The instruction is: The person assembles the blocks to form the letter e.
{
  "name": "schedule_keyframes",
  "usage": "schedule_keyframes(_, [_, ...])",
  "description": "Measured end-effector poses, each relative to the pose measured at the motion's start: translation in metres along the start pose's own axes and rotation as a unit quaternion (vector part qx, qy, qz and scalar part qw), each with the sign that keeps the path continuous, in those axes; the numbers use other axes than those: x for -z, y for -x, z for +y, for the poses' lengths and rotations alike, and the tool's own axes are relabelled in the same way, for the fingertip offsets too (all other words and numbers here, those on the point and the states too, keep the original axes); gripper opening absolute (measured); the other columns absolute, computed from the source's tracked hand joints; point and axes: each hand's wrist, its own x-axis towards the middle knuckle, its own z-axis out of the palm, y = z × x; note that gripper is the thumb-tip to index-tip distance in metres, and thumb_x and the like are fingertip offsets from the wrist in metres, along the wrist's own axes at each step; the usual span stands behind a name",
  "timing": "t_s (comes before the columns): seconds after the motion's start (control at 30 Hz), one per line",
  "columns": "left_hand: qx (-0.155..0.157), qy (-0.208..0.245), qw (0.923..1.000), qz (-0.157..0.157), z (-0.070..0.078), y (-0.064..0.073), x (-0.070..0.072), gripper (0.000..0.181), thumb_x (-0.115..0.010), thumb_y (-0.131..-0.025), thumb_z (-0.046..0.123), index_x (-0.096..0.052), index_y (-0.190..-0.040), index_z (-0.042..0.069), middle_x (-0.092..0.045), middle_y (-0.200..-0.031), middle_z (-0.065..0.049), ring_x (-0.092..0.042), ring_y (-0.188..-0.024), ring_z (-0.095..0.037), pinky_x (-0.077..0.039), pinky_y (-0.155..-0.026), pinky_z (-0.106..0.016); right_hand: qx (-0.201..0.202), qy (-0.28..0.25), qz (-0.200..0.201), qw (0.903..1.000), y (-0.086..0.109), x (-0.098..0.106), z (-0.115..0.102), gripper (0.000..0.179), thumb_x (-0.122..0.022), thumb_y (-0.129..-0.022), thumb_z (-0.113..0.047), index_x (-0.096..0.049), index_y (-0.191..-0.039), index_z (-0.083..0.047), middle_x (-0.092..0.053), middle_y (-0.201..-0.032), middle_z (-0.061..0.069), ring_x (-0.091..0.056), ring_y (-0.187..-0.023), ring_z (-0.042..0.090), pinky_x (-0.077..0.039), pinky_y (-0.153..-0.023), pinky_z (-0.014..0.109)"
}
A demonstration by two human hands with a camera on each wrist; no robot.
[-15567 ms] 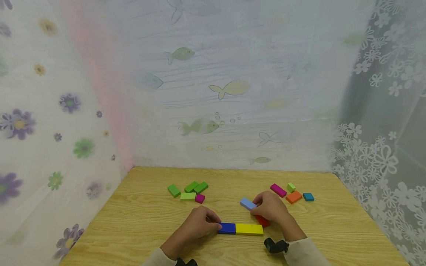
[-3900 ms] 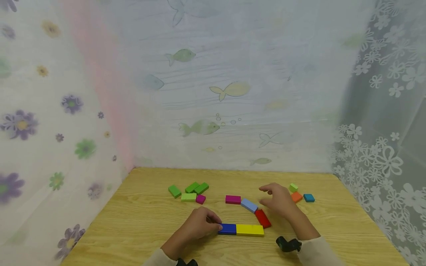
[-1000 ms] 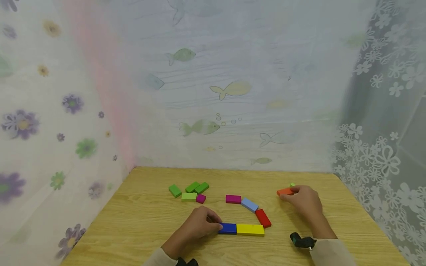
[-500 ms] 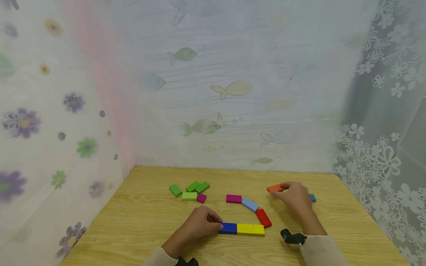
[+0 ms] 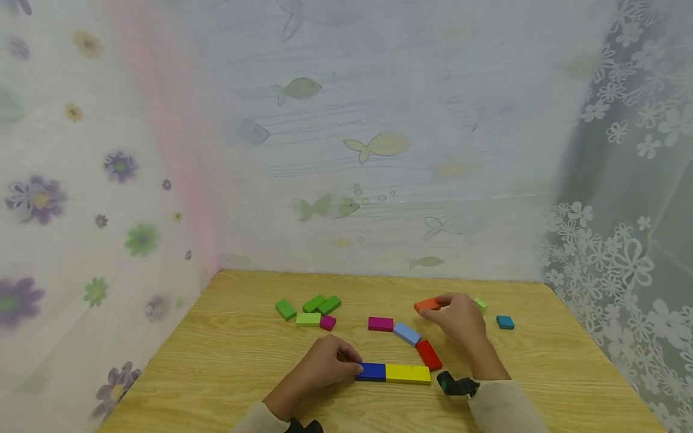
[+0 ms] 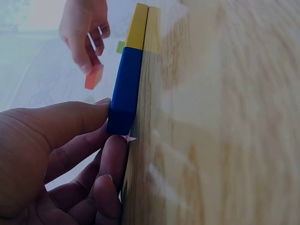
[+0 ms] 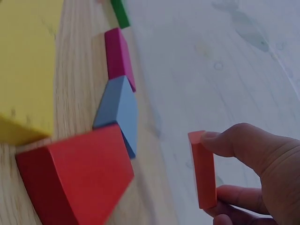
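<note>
Farthest to my left hangs a flowered sheet (image 5: 81,270), and beside it, at the back of the wooden worktop (image 5: 233,361), lies a single green block (image 5: 286,310). Next come a pair of green blocks (image 5: 314,304) set slantwise side by side, and in front of them a flat lime block (image 5: 308,320) with a magenta cube (image 5: 327,323) at its right end. Nearer the person, the left hand (image 5: 327,364) rests low, thumb and fingers bent in to pinch the left end of a blue block (image 5: 372,372), whose other end meets a longer yellow block (image 5: 408,374) in one straight row. Behind that row an arc runs rightward: a magenta block (image 5: 381,324), then a light blue block (image 5: 407,334), then a red block (image 5: 429,355) curving down to the yellow one's right end — touching or nearly so, I can't quite tell. Above and behind the arc the right hand (image 5: 460,319) holds an orange block (image 5: 426,305) off the worktop, gripped between thumb and fingers with only the block's thickness between them. Just past that hand a small lime piece (image 5: 481,305) peeks out partly hidden — and farther right a teal block (image 5: 505,322) lies alone.
</note>
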Motion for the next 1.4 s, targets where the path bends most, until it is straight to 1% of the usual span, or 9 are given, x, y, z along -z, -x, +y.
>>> schedule_keyframes(0.3, [0.003,0.003,1.0000,0.001,0.001,0.000,0.001,0.004,-0.084,-0.088,0.024,-0.081,-0.090,0.022,-0.074,-0.084,0.011,-0.065,-0.079,-0.010,-0.052,-0.070,-0.027,0.007,-0.010,0.003,0.9999,0.005,-0.014,-0.022,0.063,-0.086,-0.082,-0.045,-0.071,-0.129,-0.006,-0.072,-0.119,0.014,-0.062,-0.092,0.027,-0.052,-0.068,0.033])
schedule_keyframes(0.47, [0.003,0.006,1.0000,0.007,0.001,0.000,0.001,0.011,-0.085,-0.086,0.023,-0.080,-0.094,0.017,-0.072,-0.085,0.007,-0.064,-0.079,-0.012,-0.053,-0.069,-0.027,0.006,-0.030,0.002,0.9995,0.008,-0.024,-0.033,0.060,-0.088,-0.080,-0.045,-0.072,-0.126,-0.010,-0.070,-0.117,0.010,-0.060,-0.091,0.026,-0.051,-0.068,0.032])
schedule_keyframes(0.57, [0.004,0.004,0.9999,0.011,0.000,-0.001,0.001,0.017,-0.086,-0.086,0.024,-0.079,-0.098,0.014,-0.071,-0.086,0.007,-0.064,-0.079,-0.011,-0.053,-0.070,-0.027,0.004,-0.034,0.002,0.9994,0.009,-0.030,-0.039,0.059,-0.089,-0.079,-0.044,-0.073,-0.125,-0.011,-0.070,-0.118,0.011,-0.060,-0.092,0.026,-0.052,-0.069,0.033])
schedule_keyframes(0.7, [0.005,-0.001,0.9998,0.017,0.000,-0.002,0.000,0.022,-0.087,-0.085,0.025,-0.077,-0.100,0.013,-0.069,-0.087,0.006,-0.064,-0.080,-0.011,-0.054,-0.070,-0.027,0.022,-0.011,0.010,0.9997,0.012,-0.036,-0.046,0.059,-0.089,-0.078,-0.045,-0.075,-0.124,-0.012,-0.071,-0.120,0.011,-0.063,-0.097,0.027,-0.056,-0.074,0.037])
schedule_keyframes(0.8, [0.006,-0.005,0.9997,0.021,0.001,-0.001,0.001,0.024,-0.088,-0.084,0.026,-0.076,-0.100,0.013,-0.068,-0.087,0.005,-0.064,-0.080,-0.012,-0.054,-0.070,-0.029,0.039,0.002,0.012,0.9992,0.015,-0.040,-0.051,0.059,-0.089,-0.077,-0.047,-0.076,-0.123,-0.013,-0.073,-0.119,0.009,-0.064,-0.098,0.027,-0.056,-0.077,0.041])
schedule_keyframes(0.93, [0.013,-0.027,0.9991,0.031,0.003,0.000,0.002,0.026,-0.089,-0.082,0.029,-0.074,-0.099,0.015,-0.067,-0.086,0.005,-0.062,-0.079,-0.012,-0.053,-0.068,-0.030,0.051,0.008,0.006,0.9987,0.018,-0.049,-0.058,0.058,-0.089,-0.076,-0.049,-0.077,-0.122,-0.015,-0.073,-0.116,0.006,-0.063,-0.097,0.025,-0.056,-0.078,0.041])
schedule_keyframes(1.1, [0.023,-0.049,0.9975,0.046,0.004,0.002,0.002,0.029,-0.090,-0.081,0.032,-0.069,-0.096,0.018,-0.066,-0.084,0.007,-0.060,-0.076,-0.010,-0.050,-0.066,-0.029,0.067,0.009,0.005,0.9977,0.021,-0.061,-0.066,0.056,-0.091,-0.074,-0.049,-0.078,-0.118,-0.016,-0.074,-0.113,0.003,-0.064,-0.090,0.020,-0.052,-0.071,0.035])
schedule_keyframes(1.23, [0.020,-0.049,0.9972,0.052,0.005,0.004,0.002,0.034,-0.091,-0.079,0.032,-0.065,-0.095,0.016,-0.065,-0.083,0.007,-0.060,-0.073,-0.010,-0.048,-0.062,-0.029,0.083,0.009,0.003,0.9965,0.024,-0.069,-0.072,0.055,-0.092,-0.073,-0.048,-0.079,-0.116,-0.015,-0.074,-0.111,0.003,-0.062,-0.082,0.016,-0.049,-0.064,0.030])
schedule_keyframes(1.4, [0.024,-0.052,0.9969,0.055,0.005,0.005,0.002,0.040,-0.092,-0.078,0.034,-0.061,-0.095,0.014,-0.064,-0.082,0.006,-0.059,-0.072,-0.012,-0.046,-0.062,-0.029,0.093,0.004,-0.009,0.9956,0.029,-0.077,-0.079,0.053,-0.091,-0.074,-0.046,-0.079,-0.114,-0.014,-0.074,-0.106,0.003,-0.060,-0.075,0.014,-0.047,-0.060,0.029])
